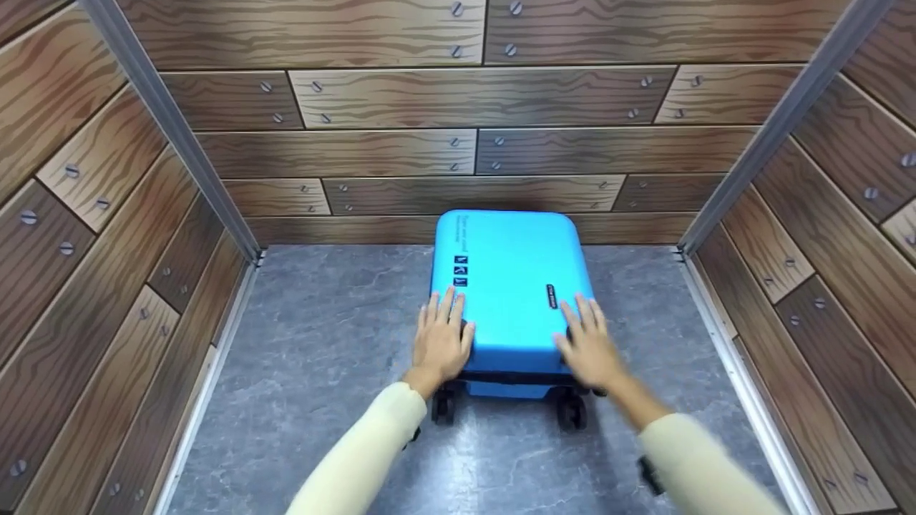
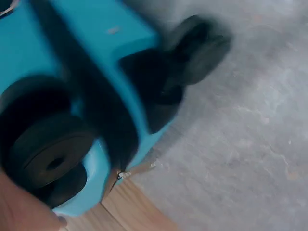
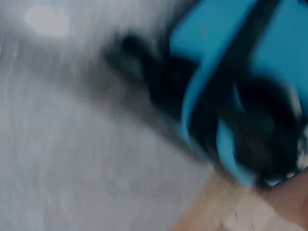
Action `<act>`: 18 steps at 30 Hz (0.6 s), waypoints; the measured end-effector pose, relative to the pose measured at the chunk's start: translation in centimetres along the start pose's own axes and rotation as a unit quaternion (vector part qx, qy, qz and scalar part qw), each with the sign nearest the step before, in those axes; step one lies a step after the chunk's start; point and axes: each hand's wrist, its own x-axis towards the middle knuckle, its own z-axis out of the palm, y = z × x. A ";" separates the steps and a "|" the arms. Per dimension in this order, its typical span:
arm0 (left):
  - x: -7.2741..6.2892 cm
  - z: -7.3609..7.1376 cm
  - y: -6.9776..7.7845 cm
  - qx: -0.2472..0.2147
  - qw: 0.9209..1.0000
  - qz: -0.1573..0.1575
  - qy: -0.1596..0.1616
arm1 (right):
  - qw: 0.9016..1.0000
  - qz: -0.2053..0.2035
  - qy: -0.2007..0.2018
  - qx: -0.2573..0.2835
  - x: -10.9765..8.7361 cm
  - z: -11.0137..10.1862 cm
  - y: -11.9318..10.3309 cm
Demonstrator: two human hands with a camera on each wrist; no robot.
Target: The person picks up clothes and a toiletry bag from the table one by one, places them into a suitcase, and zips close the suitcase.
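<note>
A bright blue hard-shell suitcase [image 1: 509,265] lies flat on the grey floor, its wheeled end toward me. Spread over its near left corner is my left hand [image 1: 440,343], fingers straight and pointing away from me. My right hand [image 1: 592,354] lies the same way over the near right corner. Two black wheels [image 1: 572,409] show beneath the near end. In the left wrist view, a black wheel [image 2: 55,154] stands close beside the left hand's edge [image 2: 24,207]. The right wrist view is blurred, with the suitcase [image 3: 207,38] at upper right.
Wood-plank-patterned walls rise at the back [image 1: 401,100], left [image 1: 86,286] and right [image 1: 816,286]. The suitcase's far end is close to the back wall. Metal strips [image 1: 751,400] run along the side walls' bases, and grey marbled floor [image 1: 322,336] extends on both sides.
</note>
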 end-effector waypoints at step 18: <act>2.4 -2.0 0.5 0.006 0.999 0.006 0.046 | 0.996 0.025 0.022 -0.088 3.1 -0.2 -1.1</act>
